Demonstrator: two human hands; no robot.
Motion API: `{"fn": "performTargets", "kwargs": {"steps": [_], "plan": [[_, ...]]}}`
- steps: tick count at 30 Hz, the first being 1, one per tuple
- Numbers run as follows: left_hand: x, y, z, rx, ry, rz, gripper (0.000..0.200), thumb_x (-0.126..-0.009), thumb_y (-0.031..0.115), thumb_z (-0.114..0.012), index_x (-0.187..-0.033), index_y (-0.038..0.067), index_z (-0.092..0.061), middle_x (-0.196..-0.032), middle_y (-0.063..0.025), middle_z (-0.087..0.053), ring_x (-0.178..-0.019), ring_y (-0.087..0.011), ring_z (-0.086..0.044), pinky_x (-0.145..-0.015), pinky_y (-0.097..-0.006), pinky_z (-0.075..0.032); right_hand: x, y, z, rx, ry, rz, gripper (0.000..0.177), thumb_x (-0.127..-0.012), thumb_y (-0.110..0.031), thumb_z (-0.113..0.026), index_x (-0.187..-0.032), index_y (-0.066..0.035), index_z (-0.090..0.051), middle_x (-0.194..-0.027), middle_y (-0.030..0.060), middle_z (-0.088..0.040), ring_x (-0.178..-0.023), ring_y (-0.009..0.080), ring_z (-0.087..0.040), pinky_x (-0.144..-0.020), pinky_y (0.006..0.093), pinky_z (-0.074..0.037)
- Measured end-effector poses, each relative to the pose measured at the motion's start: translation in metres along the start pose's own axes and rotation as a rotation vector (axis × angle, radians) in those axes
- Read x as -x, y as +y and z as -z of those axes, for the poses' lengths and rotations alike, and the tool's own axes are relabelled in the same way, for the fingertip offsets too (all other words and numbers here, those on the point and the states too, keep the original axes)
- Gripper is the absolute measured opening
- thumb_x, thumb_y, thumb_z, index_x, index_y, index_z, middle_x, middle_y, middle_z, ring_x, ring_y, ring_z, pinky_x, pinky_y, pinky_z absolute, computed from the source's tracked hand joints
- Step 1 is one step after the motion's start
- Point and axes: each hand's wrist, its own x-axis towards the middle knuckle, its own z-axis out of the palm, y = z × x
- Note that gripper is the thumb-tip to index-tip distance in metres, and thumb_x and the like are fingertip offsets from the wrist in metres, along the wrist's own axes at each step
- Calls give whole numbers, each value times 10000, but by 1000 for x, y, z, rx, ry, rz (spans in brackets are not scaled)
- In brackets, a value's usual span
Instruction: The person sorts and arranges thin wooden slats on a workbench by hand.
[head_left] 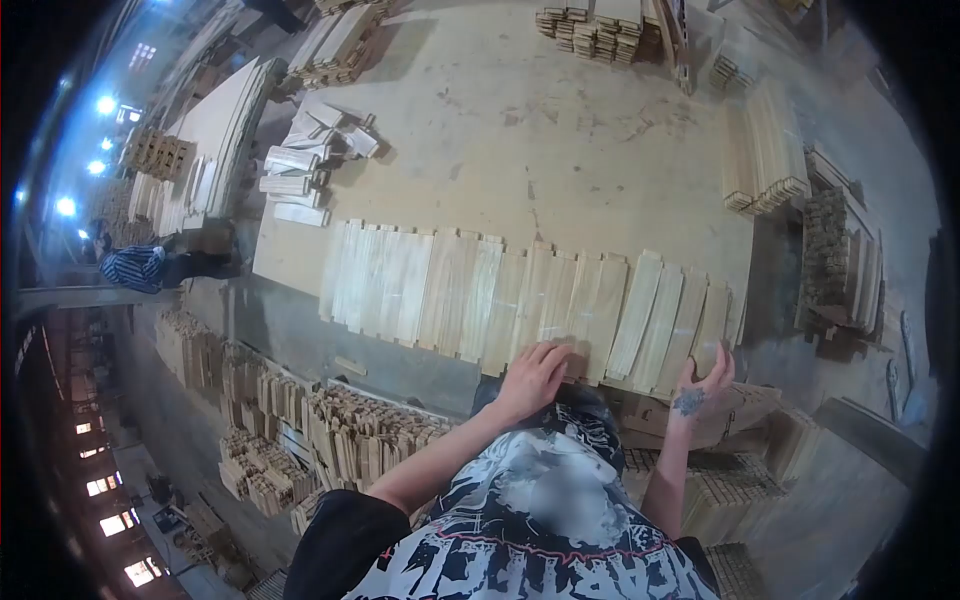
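A row of pale wooden boards [455, 290] lies side by side along the near edge of a large worktable [430, 140]. My left hand [537, 378] rests at the near ends of the middle boards, fingers stretched out over the wood. Farther right, my right hand [706, 382] is at the near end of another board [685, 325], with thumb and fingers spread apart. Neither hand shows a grip on a board. Some boards at the right end, such as a narrow board [636, 315], lie slightly fanned and tilted.
A loose heap of short wood pieces [300, 165] sits on the table's left side. Board stacks [765, 150] stand at the right, with another stack [600, 30] at the far edge. Bundled slats [360, 420] stand below left. A person in a striped top [135, 268] is at far left.
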Motion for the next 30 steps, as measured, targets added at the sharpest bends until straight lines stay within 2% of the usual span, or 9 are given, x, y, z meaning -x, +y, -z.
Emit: {"fn": "performTargets", "kwargs": {"steps": [5,7,8,10,13,14,17,28,30], "plan": [[15,-39,45,42,40,-15,236,-891,78,-668,-1127,81,-673,-1056,-157,-698,-949,-382,-662,-841,-481,-528,27,-17,4,59,58,46,493,-797,-121,-779,-1270,-124,-639,-1207,163,-620,-1157,364,-577,-1000,501,-449],[29,-66,58,59,92,28,219,-896,64,-676,-1114,72,-685,-995,-147,-698,-889,-368,-666,-782,-450,-538,48,-29,-2,-25,-72,-119,470,-804,-183,-785,-1245,-96,-651,-1151,151,-635,-1109,352,-590,-929,485,-479],[30,-64,80,29,91,37,219,-899,47,-673,-1116,63,-686,-955,-143,-687,-850,-344,-665,-742,-433,-531,61,-36,-8,-116,-43,-110,507,-804,-244,-796,-1263,-103,-635,-1150,139,-630,-1120,353,-587,-968,491,-454],[51,-100,91,87,154,98,209,-912,25,-652,-1117,53,-686,-923,-134,-676,-810,-324,-659,-711,-419,-521,74,-65,-7,-18,-79,-84,643,-778,-288,-822,-1344,-122,-567,-1210,160,-589,-1173,371,-553,-1009,515,-428],[74,-131,120,48,189,64,258,-934,-5,-634,-1177,60,-693,-860,-104,-628,-679,-209,-594,-614,-329,-486,80,-87,-18,82,-44,-93,782,-751,-324,-845,-1420,-144,-480,-1295,191,-523,-1232,406,-504,-1018,525,-426],[82,-137,127,49,186,73,260,-938,-6,-628,-1180,63,-695,-857,-104,-625,-677,-207,-590,-614,-329,-486,78,-88,-24,110,-75,-121,866,-723,-374,-860,-1450,-154,-443,-1338,216,-479,-1264,433,-467,-1024,542,-419],[100,-147,147,64,174,91,262,-945,-7,-616,-1182,69,-698,-846,-104,-617,-670,-206,-582,-613,-328,-486,71,-100,-37,158,-72,-153,876,-714,-404,-858,-1448,-156,-448,-1331,215,-482,-1254,436,-474,-1029,561,-409],[120,-130,152,127,156,26,208,-929,3,-626,-1121,35,-697,-821,-117,-614,-670,-222,-604,-617,-334,-492,96,-89,-35,231,-93,-181,898,-653,-368,-824,-1427,-103,-454,-1281,225,-505,-1235,431,-488,-1032,554,-405],[124,-125,142,132,151,45,200,-911,16,-641,-1102,45,-693,-840,-127,-630,-684,-261,-629,-633,-372,-501,105,-87,-28,215,-106,-197,907,-653,-362,-826,-1430,-87,-448,-1281,224,-510,-1244,415,-479,-1043,539,-396]]}}
